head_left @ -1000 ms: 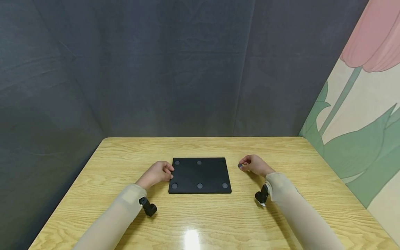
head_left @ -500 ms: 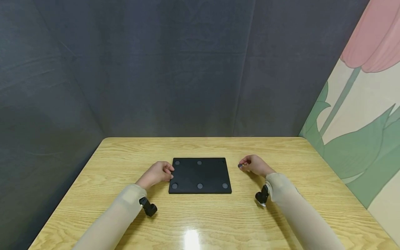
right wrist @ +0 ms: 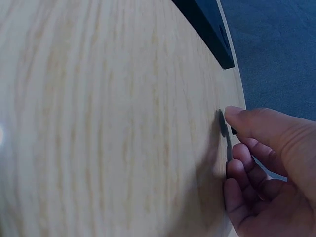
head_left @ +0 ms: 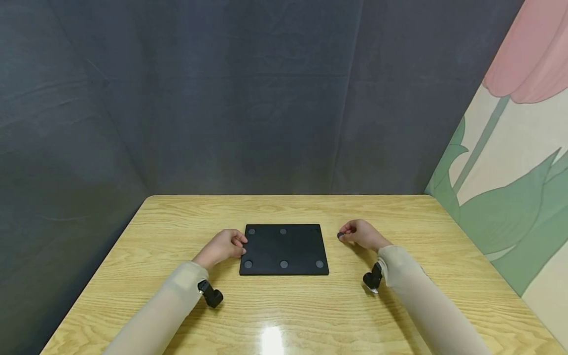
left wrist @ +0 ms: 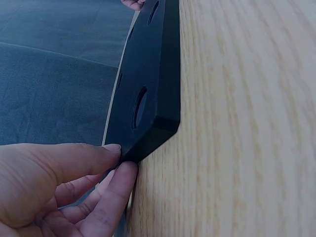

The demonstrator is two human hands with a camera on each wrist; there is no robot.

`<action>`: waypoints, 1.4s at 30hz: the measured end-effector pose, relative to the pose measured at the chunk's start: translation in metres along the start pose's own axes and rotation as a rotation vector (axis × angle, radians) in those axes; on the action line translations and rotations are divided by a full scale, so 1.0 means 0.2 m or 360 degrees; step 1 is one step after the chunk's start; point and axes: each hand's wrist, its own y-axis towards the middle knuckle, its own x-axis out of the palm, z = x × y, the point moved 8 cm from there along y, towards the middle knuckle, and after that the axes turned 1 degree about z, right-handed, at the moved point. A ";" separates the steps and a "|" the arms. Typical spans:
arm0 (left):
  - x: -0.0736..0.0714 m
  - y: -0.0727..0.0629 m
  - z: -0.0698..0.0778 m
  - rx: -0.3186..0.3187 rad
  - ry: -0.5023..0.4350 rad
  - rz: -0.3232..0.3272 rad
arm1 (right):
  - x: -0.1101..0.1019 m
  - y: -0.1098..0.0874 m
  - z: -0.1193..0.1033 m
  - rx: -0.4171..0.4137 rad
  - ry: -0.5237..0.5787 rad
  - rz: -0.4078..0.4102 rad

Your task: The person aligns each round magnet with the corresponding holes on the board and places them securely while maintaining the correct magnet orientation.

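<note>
A flat black rectangular board (head_left: pixel 286 249) lies on the table. Round dark-grey spots mark most of its rim area; at its far right corner only a faint mark shows. The left wrist view shows one as a round recess (left wrist: pixel 139 108). My left hand (head_left: pixel 223 244) holds the board's left edge, thumb (left wrist: pixel 111 148) and a fingertip (left wrist: pixel 127 170) against it. Right of the board, my right hand (head_left: pixel 361 234) pinches a small dark disc (head_left: pixel 340 235) between thumb and finger, close to the tabletop. Fingers mostly hide the disc in the right wrist view.
The pale wooden table (head_left: pixel 288 305) reaches back to a dark cloth (head_left: pixel 248 98). A wall with a painted tulip (head_left: pixel 510 197) stands along the right. Small black cameras sit on both wrists, the left one (head_left: pixel 210 294) close to the tabletop.
The disc in the right hand tilts slightly between the fingers. Both hands and the board stay practically in place.
</note>
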 end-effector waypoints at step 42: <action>0.00 0.01 0.01 0.0013 0.0009 -0.0008 | -0.01 0.01 -0.33 -0.0252 -0.0058 0.0063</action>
